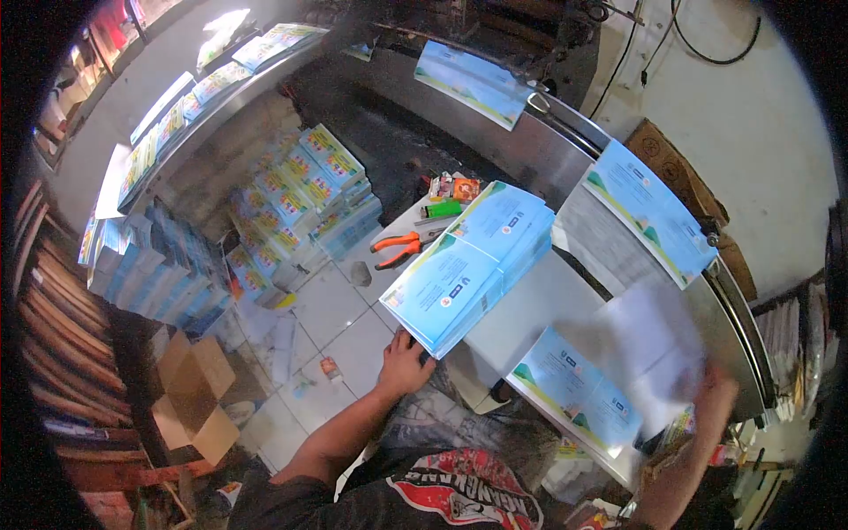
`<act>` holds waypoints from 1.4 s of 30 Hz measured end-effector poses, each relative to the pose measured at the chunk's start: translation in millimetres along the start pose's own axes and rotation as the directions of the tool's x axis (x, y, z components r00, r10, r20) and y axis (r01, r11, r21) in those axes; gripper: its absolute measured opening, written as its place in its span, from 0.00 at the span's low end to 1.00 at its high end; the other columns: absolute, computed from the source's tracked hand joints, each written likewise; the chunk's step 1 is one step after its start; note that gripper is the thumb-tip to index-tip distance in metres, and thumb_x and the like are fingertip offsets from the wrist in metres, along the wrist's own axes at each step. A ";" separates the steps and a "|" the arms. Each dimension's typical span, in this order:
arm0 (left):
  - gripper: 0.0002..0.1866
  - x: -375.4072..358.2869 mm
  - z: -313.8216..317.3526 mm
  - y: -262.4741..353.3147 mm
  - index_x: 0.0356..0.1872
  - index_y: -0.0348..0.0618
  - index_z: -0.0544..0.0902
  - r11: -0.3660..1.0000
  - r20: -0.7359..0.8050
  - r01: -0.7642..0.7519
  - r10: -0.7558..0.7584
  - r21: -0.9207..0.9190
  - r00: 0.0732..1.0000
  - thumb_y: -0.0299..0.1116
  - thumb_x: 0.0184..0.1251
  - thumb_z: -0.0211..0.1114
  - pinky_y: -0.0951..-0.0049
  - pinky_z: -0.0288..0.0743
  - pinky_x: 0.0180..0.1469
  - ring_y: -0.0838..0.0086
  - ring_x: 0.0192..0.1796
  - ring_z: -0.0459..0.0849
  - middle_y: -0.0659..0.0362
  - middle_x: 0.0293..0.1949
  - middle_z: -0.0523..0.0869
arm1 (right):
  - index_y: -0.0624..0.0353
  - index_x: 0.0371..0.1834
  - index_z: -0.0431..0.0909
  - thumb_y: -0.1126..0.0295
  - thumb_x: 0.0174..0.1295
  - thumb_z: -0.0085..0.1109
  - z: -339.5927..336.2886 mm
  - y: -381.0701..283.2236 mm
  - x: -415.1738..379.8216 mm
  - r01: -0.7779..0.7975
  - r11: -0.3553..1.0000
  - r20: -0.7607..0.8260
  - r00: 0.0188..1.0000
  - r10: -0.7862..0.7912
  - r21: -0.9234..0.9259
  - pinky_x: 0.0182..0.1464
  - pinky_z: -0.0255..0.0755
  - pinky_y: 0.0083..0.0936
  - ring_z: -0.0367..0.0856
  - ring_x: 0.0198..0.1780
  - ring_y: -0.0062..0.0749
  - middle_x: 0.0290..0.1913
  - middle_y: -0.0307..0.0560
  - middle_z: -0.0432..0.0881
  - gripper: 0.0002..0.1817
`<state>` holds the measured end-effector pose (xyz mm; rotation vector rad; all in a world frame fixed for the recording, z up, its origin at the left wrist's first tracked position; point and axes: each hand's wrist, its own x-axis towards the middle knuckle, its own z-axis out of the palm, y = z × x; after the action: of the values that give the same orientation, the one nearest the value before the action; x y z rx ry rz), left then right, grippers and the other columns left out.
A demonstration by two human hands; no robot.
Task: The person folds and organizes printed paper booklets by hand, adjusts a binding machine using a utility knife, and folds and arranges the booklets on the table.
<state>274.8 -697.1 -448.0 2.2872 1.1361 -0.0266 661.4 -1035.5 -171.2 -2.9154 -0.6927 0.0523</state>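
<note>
My left hand [405,364] grips the near corner of a thick stack of light blue printed booklet covers [468,265] lying on the white worktable [530,309]. My right hand [714,397], blurred by motion, holds a white-backed sheet [649,349] lifted above another blue cover [574,389] at the table's near edge. More blue covers [649,208] ride on the curved steel conveyor [548,155] behind the table.
Orange pliers [397,247], a green lighter [442,209] and small packets [452,187] lie on the table's far end. Piles of blue booklets [291,203] cover the tiled floor at left. An open cardboard box [194,397] sits lower left, beside wooden shelves.
</note>
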 end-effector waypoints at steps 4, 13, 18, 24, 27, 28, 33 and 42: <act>0.33 -0.3 -1.0 2.1 0.70 0.52 0.70 1.000 -0.007 0.012 -0.012 0.000 1.000 0.48 0.63 0.62 0.44 0.54 0.72 0.46 0.76 0.55 0.42 0.72 0.61 | 0.54 0.67 0.74 0.79 0.66 0.43 -60.1 37.3 55.0 0.202 0.922 -0.755 0.530 -0.387 -0.331 0.71 0.63 0.35 0.73 0.68 0.44 0.66 0.52 0.77 0.26; 0.33 -1.0 2.2 1.3 0.66 0.48 0.73 0.998 -0.100 -0.054 0.058 0.036 0.993 0.49 0.60 0.62 0.44 0.61 0.67 0.45 0.68 0.66 0.39 0.64 0.69 | 0.57 0.67 0.74 0.78 0.66 0.45 47.2 106.9 92.4 0.121 0.945 -0.498 0.825 -0.266 -0.304 0.69 0.66 0.38 0.75 0.65 0.53 0.66 0.55 0.76 0.25; 0.31 -1.1 3.7 3.1 0.66 0.49 0.74 0.999 -0.086 -0.037 0.035 -0.023 0.996 0.47 0.62 0.62 0.42 0.54 0.72 0.46 0.75 0.57 0.42 0.70 0.62 | 0.58 0.63 0.75 0.77 0.60 0.55 74.2 74.4 35.7 0.166 0.976 -0.258 0.946 -0.198 -0.143 0.67 0.68 0.43 0.76 0.63 0.54 0.61 0.58 0.79 0.24; 0.31 -1.2 6.3 6.4 0.65 0.48 0.74 0.998 -0.070 -0.057 0.054 -0.039 0.996 0.45 0.61 0.64 0.41 0.56 0.70 0.46 0.74 0.59 0.43 0.68 0.64 | 0.62 0.70 0.66 0.45 0.44 0.76 103.8 -81.0 -94.0 0.507 0.861 0.187 0.850 -0.492 -0.044 0.71 0.60 0.49 0.61 0.72 0.58 0.73 0.62 0.62 0.52; 0.30 -1.3 9.5 4.9 0.65 0.48 0.74 0.996 -0.092 -0.071 0.066 -0.048 0.994 0.44 0.61 0.64 0.40 0.57 0.69 0.46 0.74 0.58 0.43 0.69 0.63 | 0.61 0.68 0.69 0.51 0.48 0.76 116.9 -84.3 -117.7 0.518 0.855 0.262 0.829 -0.495 -0.024 0.69 0.63 0.50 0.63 0.71 0.60 0.72 0.62 0.64 0.45; 0.30 -2.2 9.7 6.3 0.65 0.48 0.74 0.997 -0.093 -0.067 0.062 -0.048 0.994 0.44 0.61 0.64 0.40 0.57 0.69 0.46 0.74 0.58 0.43 0.69 0.63 | 0.60 0.67 0.70 0.54 0.49 0.75 117.4 -84.3 -118.9 0.521 0.854 0.303 0.813 -0.498 0.005 0.69 0.64 0.49 0.64 0.71 0.60 0.72 0.62 0.64 0.43; 0.25 -3.3 6.7 6.8 0.62 0.42 0.76 0.985 -0.171 -0.125 0.104 -0.117 0.980 0.39 0.64 0.62 0.50 0.64 0.67 0.46 0.67 0.69 0.42 0.62 0.72 | 0.58 0.59 0.78 0.72 0.53 0.67 84.3 -71.9 -100.1 0.428 0.851 0.332 0.790 -0.516 0.305 0.63 0.73 0.39 0.80 0.59 0.52 0.58 0.57 0.81 0.26; 0.41 112.8 -206.9 109.9 0.71 0.44 0.69 0.881 0.029 -0.460 0.460 0.111 0.887 0.64 0.65 0.59 0.51 0.54 0.75 0.48 0.75 0.62 0.41 0.72 0.65 | 0.53 0.55 0.82 0.68 0.60 0.59 51.6 -86.9 -67.4 0.256 0.950 0.549 0.776 -0.312 0.179 0.60 0.75 0.44 0.82 0.55 0.55 0.52 0.55 0.85 0.19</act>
<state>380.0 -562.6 -251.9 2.6042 0.5728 0.0926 559.0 -982.3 -209.3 -2.6530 -1.1718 0.9347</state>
